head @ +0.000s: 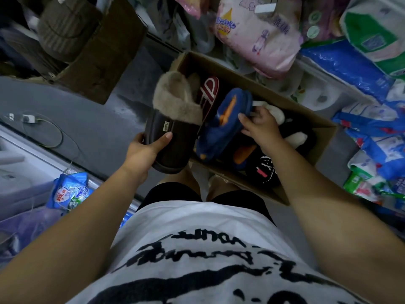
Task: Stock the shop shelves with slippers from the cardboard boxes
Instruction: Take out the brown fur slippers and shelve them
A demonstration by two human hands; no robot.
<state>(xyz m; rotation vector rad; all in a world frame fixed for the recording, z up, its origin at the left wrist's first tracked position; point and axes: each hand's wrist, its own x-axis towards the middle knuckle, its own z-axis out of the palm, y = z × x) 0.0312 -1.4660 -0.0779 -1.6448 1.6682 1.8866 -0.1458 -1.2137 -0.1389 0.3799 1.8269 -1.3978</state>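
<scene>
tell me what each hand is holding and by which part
Left hand grips the brown fur-lined slipper by its toe end; right hand pinches the blue slipper by its side edge.

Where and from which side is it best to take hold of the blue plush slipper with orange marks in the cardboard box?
The blue plush slipper is probably best pinched at its raised far end, right edge, coming from the right, as the right hand does. It lies tilted with that edge free; the dark red striped slipper crowds its left side.

Head camera, wide-angle, aimed steeply down past torso (197, 249), close above cardboard box (230, 82).
</scene>
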